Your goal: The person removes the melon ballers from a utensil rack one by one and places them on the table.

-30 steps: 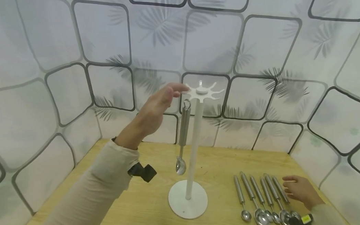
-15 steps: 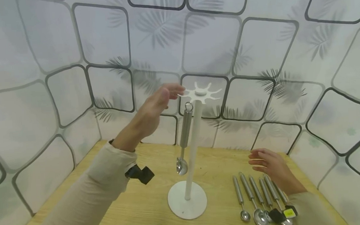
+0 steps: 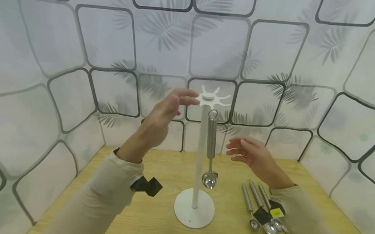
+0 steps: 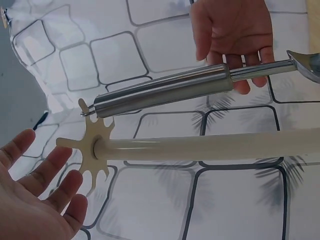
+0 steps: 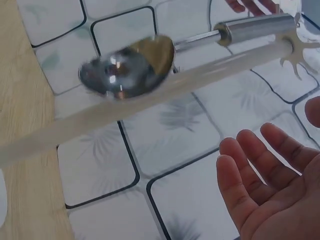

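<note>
A steel scoop (image 3: 211, 138) hangs by its ring from a hook of the white stand's star-shaped top (image 3: 210, 99), on the front side of the pole (image 3: 198, 163). My left hand (image 3: 161, 115) is at the left edge of that top, fingers extended and fingertips right at the hooks; in the left wrist view its palm and fingers (image 4: 60, 160) show nothing held. To the right of the scoop is my right hand (image 3: 252, 154), raised off the table, apart from the stand, its fingers loosely bent and holding nothing. The scoop's rounded bowl (image 5: 130, 70) shows in the right wrist view.
The stand's round white base (image 3: 194, 209) rests on the wooden table (image 3: 142, 220). Several steel-handled utensils (image 3: 253, 195) lie side by side at the right front, partly hidden by the right forearm. A patterned curtain (image 3: 169, 32) encloses the back and sides.
The stand's top has turned, carrying the hanging scoop from left of the pole round to its front right. My right hand has risen and moved left from above the utensils toward the stand.
</note>
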`<action>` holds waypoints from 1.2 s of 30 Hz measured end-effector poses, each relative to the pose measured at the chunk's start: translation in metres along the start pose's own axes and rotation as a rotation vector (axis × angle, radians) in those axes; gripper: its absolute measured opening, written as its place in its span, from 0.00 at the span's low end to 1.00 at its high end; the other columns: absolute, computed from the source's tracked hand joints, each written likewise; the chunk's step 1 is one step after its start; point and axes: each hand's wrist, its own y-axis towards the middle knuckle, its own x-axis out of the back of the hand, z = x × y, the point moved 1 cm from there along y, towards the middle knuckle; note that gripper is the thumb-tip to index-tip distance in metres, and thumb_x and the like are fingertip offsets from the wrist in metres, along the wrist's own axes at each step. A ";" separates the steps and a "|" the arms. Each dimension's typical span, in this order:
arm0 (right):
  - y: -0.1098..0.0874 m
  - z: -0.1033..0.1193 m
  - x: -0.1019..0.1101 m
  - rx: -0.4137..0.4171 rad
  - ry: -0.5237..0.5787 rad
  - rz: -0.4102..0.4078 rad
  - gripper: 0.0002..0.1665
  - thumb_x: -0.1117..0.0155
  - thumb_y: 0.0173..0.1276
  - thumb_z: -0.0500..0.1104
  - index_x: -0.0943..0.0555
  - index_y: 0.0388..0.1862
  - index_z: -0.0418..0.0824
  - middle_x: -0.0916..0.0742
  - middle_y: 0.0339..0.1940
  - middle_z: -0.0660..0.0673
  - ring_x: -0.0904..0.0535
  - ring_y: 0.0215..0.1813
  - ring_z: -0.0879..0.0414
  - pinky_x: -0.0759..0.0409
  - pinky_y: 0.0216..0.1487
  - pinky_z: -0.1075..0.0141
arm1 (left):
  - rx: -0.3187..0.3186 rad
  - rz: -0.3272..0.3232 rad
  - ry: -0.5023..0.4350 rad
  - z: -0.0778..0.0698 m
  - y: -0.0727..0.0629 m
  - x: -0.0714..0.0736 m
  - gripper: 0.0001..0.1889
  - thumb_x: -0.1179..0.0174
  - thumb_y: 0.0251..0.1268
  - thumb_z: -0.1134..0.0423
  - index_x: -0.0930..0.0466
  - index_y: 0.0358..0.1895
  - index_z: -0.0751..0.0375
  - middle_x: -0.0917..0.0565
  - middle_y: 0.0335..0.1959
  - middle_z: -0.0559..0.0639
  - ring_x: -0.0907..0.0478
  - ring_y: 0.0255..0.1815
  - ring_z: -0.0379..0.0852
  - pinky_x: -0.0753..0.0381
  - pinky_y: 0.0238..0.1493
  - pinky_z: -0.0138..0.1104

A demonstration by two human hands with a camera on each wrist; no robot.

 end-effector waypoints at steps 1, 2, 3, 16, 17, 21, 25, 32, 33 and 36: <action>0.004 0.000 -0.004 0.002 -0.011 0.006 0.21 0.63 0.82 0.38 0.20 0.55 0.40 0.15 0.49 0.46 0.18 0.51 0.54 0.20 0.51 0.64 | -0.005 -0.008 0.002 0.000 0.000 0.000 0.51 0.72 0.60 0.21 0.31 0.62 0.66 0.22 0.56 0.59 0.31 0.60 0.50 0.34 0.54 0.51; 0.008 0.000 -0.008 0.004 -0.021 0.011 0.20 0.62 0.82 0.39 0.20 0.55 0.41 0.15 0.49 0.47 0.18 0.51 0.54 0.20 0.51 0.64 | -0.009 -0.018 0.003 0.000 0.001 0.000 0.51 0.72 0.60 0.21 0.31 0.62 0.66 0.22 0.56 0.59 0.31 0.58 0.51 0.34 0.53 0.51; 0.011 0.000 -0.011 0.005 -0.035 0.015 0.20 0.61 0.82 0.40 0.20 0.55 0.42 0.15 0.49 0.47 0.18 0.51 0.54 0.20 0.51 0.64 | -0.011 -0.028 0.003 0.000 0.001 0.001 0.51 0.72 0.60 0.21 0.31 0.61 0.67 0.23 0.57 0.59 0.31 0.57 0.52 0.34 0.52 0.50; 0.036 -0.007 -0.054 -0.009 -0.335 -0.050 0.20 0.39 0.71 0.38 0.28 0.58 0.29 0.16 0.47 0.46 0.18 0.47 0.54 0.19 0.49 0.59 | 0.024 -0.028 0.028 0.008 0.007 0.003 0.36 0.75 0.74 0.40 0.31 0.62 0.67 0.26 0.59 0.58 0.33 0.58 0.53 0.34 0.51 0.47; 0.036 -0.006 -0.057 -0.005 -0.359 -0.052 0.22 0.37 0.70 0.37 0.29 0.58 0.27 0.16 0.47 0.45 0.17 0.47 0.53 0.19 0.49 0.59 | 0.025 -0.028 0.026 0.008 0.007 0.003 0.36 0.75 0.74 0.40 0.31 0.62 0.67 0.26 0.59 0.57 0.33 0.58 0.53 0.34 0.50 0.47; 0.037 -0.004 -0.065 0.018 -0.463 -0.072 0.21 0.38 0.68 0.32 0.29 0.57 0.25 0.17 0.45 0.35 0.16 0.46 0.52 0.18 0.48 0.60 | 0.013 -0.021 0.020 0.009 0.009 0.004 0.36 0.74 0.74 0.41 0.31 0.61 0.67 0.25 0.58 0.58 0.32 0.58 0.53 0.34 0.50 0.46; 0.036 -0.001 -0.066 0.036 -0.480 -0.089 0.20 0.39 0.67 0.28 0.28 0.56 0.23 0.18 0.43 0.26 0.15 0.43 0.52 0.17 0.45 0.60 | 0.015 -0.008 0.019 0.010 0.011 0.002 0.36 0.75 0.74 0.41 0.31 0.62 0.67 0.25 0.58 0.59 0.32 0.58 0.53 0.34 0.50 0.47; 0.034 0.007 -0.068 0.027 -0.498 -0.085 0.21 0.38 0.66 0.28 0.28 0.56 0.22 0.17 0.43 0.26 0.15 0.44 0.53 0.17 0.44 0.59 | 0.052 -0.003 0.005 0.016 0.012 -0.001 0.33 0.75 0.74 0.45 0.31 0.62 0.66 0.25 0.58 0.59 0.32 0.59 0.53 0.34 0.51 0.47; 0.033 0.008 -0.068 0.022 -0.502 -0.087 0.21 0.38 0.66 0.28 0.28 0.56 0.22 0.17 0.43 0.26 0.15 0.44 0.53 0.17 0.44 0.58 | 0.051 -0.005 0.001 0.017 0.013 -0.002 0.33 0.75 0.74 0.46 0.31 0.62 0.67 0.25 0.58 0.59 0.32 0.59 0.54 0.34 0.51 0.47; 0.029 0.012 -0.067 0.015 -0.521 -0.093 0.21 0.37 0.66 0.28 0.28 0.56 0.22 0.17 0.43 0.27 0.15 0.44 0.53 0.17 0.44 0.58 | 0.049 -0.007 -0.006 0.018 0.013 -0.003 0.33 0.75 0.74 0.45 0.31 0.61 0.68 0.25 0.58 0.59 0.32 0.59 0.54 0.34 0.50 0.47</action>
